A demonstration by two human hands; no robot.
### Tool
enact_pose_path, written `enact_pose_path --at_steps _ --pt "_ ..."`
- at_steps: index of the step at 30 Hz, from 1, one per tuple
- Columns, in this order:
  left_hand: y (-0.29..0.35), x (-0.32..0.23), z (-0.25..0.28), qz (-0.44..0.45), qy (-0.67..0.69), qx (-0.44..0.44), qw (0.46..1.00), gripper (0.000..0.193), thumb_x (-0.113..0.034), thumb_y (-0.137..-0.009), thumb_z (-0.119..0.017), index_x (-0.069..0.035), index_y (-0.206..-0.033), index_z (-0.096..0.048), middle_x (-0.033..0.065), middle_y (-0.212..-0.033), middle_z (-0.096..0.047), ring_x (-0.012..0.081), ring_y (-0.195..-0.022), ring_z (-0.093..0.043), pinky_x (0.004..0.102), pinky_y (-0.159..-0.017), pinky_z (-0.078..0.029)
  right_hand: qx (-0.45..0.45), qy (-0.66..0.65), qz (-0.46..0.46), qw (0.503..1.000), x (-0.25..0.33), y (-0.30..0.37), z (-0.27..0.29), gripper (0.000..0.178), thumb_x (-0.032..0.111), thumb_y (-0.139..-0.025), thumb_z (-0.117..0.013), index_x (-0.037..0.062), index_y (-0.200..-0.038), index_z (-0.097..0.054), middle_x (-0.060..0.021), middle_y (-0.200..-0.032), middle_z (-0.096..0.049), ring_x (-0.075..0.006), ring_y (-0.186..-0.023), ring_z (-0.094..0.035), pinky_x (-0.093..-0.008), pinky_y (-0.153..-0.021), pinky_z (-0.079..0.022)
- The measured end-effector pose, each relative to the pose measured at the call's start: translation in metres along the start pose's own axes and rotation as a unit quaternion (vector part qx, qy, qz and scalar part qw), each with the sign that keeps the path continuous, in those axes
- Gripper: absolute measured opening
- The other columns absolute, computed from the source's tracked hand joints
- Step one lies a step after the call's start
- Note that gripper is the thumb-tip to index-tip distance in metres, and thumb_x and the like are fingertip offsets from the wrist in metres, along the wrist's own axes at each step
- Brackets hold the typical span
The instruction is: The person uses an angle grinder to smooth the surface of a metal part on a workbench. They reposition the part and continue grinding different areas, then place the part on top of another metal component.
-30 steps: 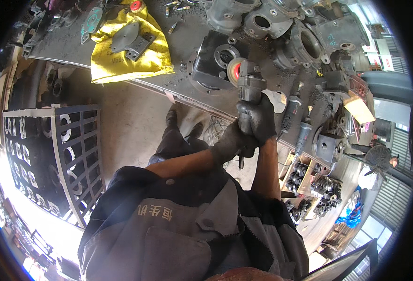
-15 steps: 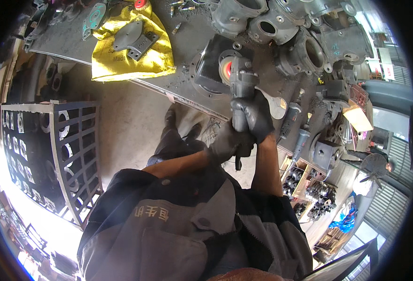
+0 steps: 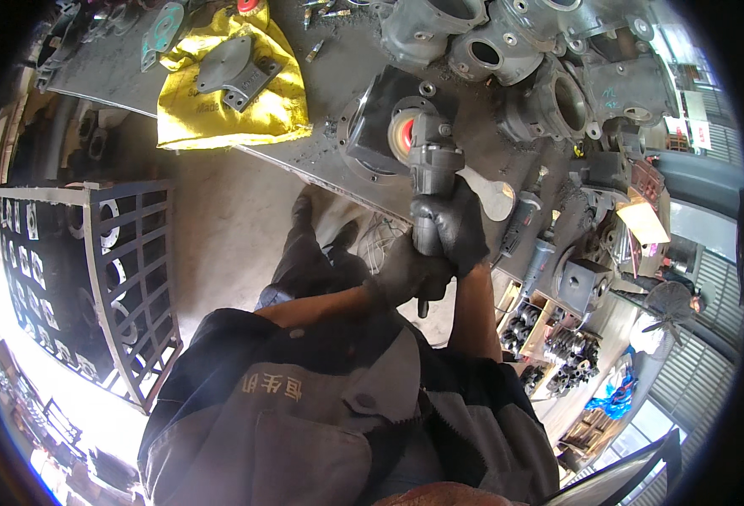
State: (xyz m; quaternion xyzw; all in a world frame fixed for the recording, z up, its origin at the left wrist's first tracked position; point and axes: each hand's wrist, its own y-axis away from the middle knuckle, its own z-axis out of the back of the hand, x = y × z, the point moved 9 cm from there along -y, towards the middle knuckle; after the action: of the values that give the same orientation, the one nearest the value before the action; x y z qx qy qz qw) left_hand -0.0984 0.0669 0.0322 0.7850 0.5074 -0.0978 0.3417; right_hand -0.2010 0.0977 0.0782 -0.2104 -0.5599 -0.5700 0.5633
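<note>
A black angle grinder (image 3: 434, 156) with a reddish-orange disc (image 3: 403, 135) is held in both my black-gloved hands. My left hand (image 3: 410, 274) wraps the rear end of its body, and my right hand (image 3: 455, 223) closes round the handle just ahead of it. The disc is over a dark block-shaped metal casting (image 3: 382, 110) with a round flange, lying at the bench's near edge. The grinder's head hides part of the casting, so I cannot tell whether the disc touches it.
On the bench (image 3: 304, 105), a yellow sack (image 3: 229, 118) with a flat metal bracket (image 3: 235, 72) lies left. Grey hollow castings (image 3: 558, 105) crowd the far right. Other power tools (image 3: 524, 221) lie right of my hands. A metal cage (image 3: 94, 253) of flanged parts stands left.
The whole view has shifted slightly. The grinder and both hands have moved a little toward me, with the grip unchanged.
</note>
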Motion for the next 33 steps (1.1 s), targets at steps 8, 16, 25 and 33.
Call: enact_pose_path --at_steps 8,16,25,33 --pt "-0.026 -0.016 0.002 -0.087 0.005 0.042 0.995 0.028 -0.001 -0.082 -0.070 -0.001 -0.106 -0.057 0.0070 -0.078 -0.063 0.0175 -0.063 -0.063 0.0320 -0.048 -0.048 0.003 -0.023 -0.009 1.000 -0.005 -0.030 0.005 0.041 0.016 -0.072 -0.077 -0.0046 -0.106 -0.065 -0.0117 -0.094 -0.070 -0.0176 -0.080 -0.065 -0.0333 -0.072 -0.054" --pt "-0.026 0.006 -0.018 0.048 0.033 0.026 0.998 0.034 0.004 -0.074 -0.072 -0.001 -0.104 -0.058 0.0056 -0.073 -0.061 0.0167 -0.056 -0.060 0.0318 -0.046 -0.046 -0.047 0.041 -0.022 0.998 -0.020 -0.019 0.037 0.051 0.020 -0.069 -0.078 -0.0060 -0.110 -0.062 -0.0127 -0.094 -0.070 -0.0197 -0.082 -0.066 -0.0341 -0.074 -0.054" --pt "-0.029 -0.027 -0.004 -0.118 -0.066 0.048 0.990 0.026 -0.006 -0.078 -0.072 -0.001 -0.101 -0.061 0.0054 -0.076 -0.064 0.0155 -0.064 -0.064 0.0287 -0.052 -0.051 0.012 -0.049 0.031 0.998 0.008 -0.032 0.005 0.037 0.008 -0.074 -0.073 -0.0044 -0.108 -0.062 -0.0088 -0.089 -0.066 -0.0154 -0.075 -0.064 -0.0310 -0.067 -0.053" --pt "-0.035 0.001 -0.013 -0.039 0.010 0.017 0.999 0.026 0.000 -0.077 -0.070 -0.001 -0.100 -0.060 0.0061 -0.076 -0.063 0.0149 -0.058 -0.061 0.0299 -0.047 -0.046 -0.036 -0.004 -0.020 0.999 -0.015 -0.025 0.035 0.049 0.016 -0.070 -0.075 -0.0057 -0.111 -0.061 -0.0120 -0.096 -0.069 -0.0198 -0.083 -0.064 -0.0336 -0.074 -0.053"
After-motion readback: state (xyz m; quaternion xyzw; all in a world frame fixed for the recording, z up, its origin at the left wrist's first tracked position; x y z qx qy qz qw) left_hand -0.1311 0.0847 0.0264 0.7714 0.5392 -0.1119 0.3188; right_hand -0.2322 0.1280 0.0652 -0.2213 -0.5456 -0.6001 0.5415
